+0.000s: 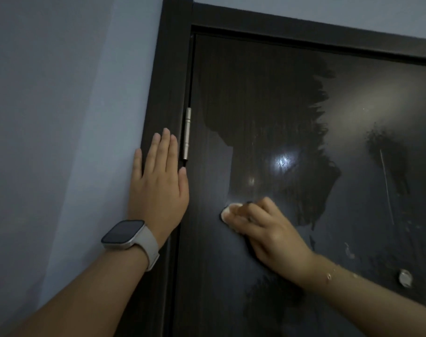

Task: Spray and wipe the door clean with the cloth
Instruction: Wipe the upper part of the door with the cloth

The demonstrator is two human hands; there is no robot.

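A dark wooden door (267, 105) fills the right of the view, with wet dark streaks across a hazy film. My right hand (263, 227) presses a small white cloth (227, 211) against the door, left of centre; only the cloth's edge shows past my fingertips. My left hand (158, 181) lies flat, fingers straight, on the dark door frame (173, 69) beside the hinge. No spray bottle is in view.
A silver hinge (187, 133) sits at the door's left edge. A pale blue-grey wall (61, 117) runs to the left of the frame. A small round metal fitting (405, 277) is on the door at lower right. A smartwatch (126, 235) is on my left wrist.
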